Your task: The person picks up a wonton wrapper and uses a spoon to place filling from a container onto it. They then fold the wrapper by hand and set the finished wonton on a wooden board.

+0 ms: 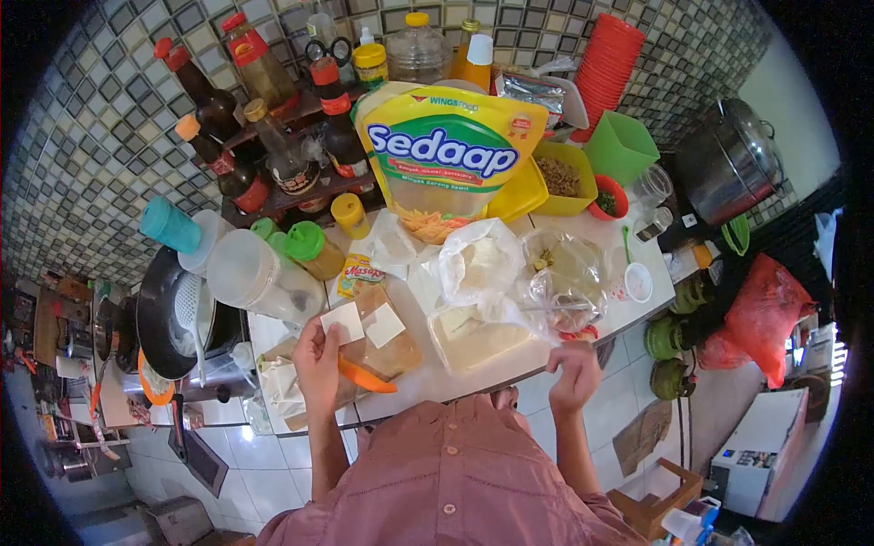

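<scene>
My left hand [317,362] pinches a thin white square piece [343,320] by its edge, over the left side of a brown cutting board [401,357]. A second white square piece [383,326] lies flat on that board. Just right of my left hand is a knife's orange handle [369,377]. My right hand [575,371] is raised near the counter's front edge, fingers curled in; what they hold, if anything, is hidden. Close by are a clear plastic bag [583,287] and a small red item [580,334]. A shallow pale tray [481,346] sits between the hands.
A large Sedaap pouch [446,159] stands behind an open white plastic bag [478,259]. A yellow container [563,182] holds brown crumbly food. Plastic jars [259,273] and a wok [168,300] are left; sauce bottles [264,73] line the back; a pot [728,159] is right.
</scene>
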`<state>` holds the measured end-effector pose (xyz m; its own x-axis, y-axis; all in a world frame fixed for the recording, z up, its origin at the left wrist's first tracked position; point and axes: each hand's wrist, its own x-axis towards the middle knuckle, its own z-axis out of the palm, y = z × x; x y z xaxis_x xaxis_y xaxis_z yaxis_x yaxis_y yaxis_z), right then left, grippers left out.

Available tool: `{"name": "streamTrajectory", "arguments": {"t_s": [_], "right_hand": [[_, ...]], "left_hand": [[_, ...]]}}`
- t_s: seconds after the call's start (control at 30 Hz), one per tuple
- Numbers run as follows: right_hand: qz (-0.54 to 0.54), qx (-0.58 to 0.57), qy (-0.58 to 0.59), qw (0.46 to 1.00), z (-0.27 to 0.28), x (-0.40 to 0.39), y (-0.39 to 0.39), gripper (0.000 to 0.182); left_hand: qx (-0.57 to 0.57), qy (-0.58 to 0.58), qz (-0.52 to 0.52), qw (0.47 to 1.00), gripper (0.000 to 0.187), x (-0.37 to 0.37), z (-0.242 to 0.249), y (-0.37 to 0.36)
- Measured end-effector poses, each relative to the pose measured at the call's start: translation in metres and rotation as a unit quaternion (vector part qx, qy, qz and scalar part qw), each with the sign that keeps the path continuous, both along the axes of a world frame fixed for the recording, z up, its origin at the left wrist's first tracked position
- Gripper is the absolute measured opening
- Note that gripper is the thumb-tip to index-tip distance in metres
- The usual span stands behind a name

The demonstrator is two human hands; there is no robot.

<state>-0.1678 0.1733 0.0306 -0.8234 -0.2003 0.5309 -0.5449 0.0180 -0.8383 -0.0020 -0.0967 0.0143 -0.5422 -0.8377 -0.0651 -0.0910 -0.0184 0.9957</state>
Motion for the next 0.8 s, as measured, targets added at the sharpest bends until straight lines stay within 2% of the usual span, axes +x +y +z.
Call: {"name": "streamTrajectory", "arguments": {"t_s": [0.07, 0.17, 0.23, 0.3, 0.33, 0.4, 0.43, 0.5, 0.6, 0.63, 0.67, 0.73, 0.77, 0.8], "right_hand": [[0.052, 0.127, 0.183, 0.974, 0.003, 0.002, 0.002, 0.015], [0.052, 0.168, 0.235, 0.956, 0.003, 0.005, 0.005, 0.014], [0.053, 0.186, 0.262, 0.946, 0.002, 0.006, 0.004, 0.014], [0.022, 0.096, 0.171, 0.98, -0.002, 0.003, 0.002, 0.015], [0.022, 0.096, 0.171, 0.98, -0.004, 0.002, 0.0, 0.015], [-0.023, -0.055, -0.012, 0.998, -0.009, -0.001, -0.006, 0.014], [-0.023, -0.055, -0.012, 0.998, -0.009, -0.005, -0.01, 0.014], [-0.038, -0.11, -0.154, 0.981, -0.007, -0.017, -0.023, 0.02], [-0.008, -0.106, -0.175, 0.979, -0.008, -0.031, -0.049, 0.021], [-0.004, -0.059, -0.188, 0.98, -0.013, -0.035, -0.054, 0.015], [-0.003, -0.06, -0.187, 0.98, -0.018, -0.038, -0.057, 0.015], [-0.016, 0.142, 0.011, 0.99, -0.026, -0.043, -0.063, 0.013], [-0.01, 0.197, 0.056, 0.979, -0.029, -0.046, -0.063, 0.012], [-0.009, 0.197, 0.056, 0.979, -0.029, -0.046, -0.065, 0.012]], "left_hand": [[0.003, -0.001, -0.005, 1.0, 0.018, -0.001, -0.001, 0.0], [0.026, -0.008, -0.007, 1.0, 0.017, -0.003, 0.003, 0.001], [0.002, -0.006, -0.016, 1.0, 0.016, -0.003, 0.002, 0.0], [0.009, -0.005, -0.013, 1.0, 0.016, -0.002, 0.004, 0.0], [0.016, -0.004, -0.01, 1.0, 0.016, -0.002, 0.004, 0.0], [0.009, -0.011, -0.009, 1.0, 0.017, -0.002, 0.005, 0.0], [0.003, -0.016, -0.009, 1.0, 0.017, -0.002, 0.005, 0.0], [-0.009, -0.01, -0.012, 1.0, 0.017, 0.0, 0.0, -0.002], [-0.017, 0.003, -0.011, 1.0, 0.017, 0.002, -0.004, -0.003], [-0.012, 0.01, -0.007, 1.0, 0.017, 0.002, -0.004, -0.003], [-0.014, 0.011, -0.006, 1.0, 0.017, 0.002, -0.003, -0.002], [0.006, 0.008, 0.008, 1.0, 0.017, 0.002, 0.002, 0.0], [0.006, 0.008, 0.01, 1.0, 0.017, 0.003, 0.003, 0.0], [0.011, 0.012, 0.016, 1.0, 0.017, 0.003, 0.003, 0.0]]}}
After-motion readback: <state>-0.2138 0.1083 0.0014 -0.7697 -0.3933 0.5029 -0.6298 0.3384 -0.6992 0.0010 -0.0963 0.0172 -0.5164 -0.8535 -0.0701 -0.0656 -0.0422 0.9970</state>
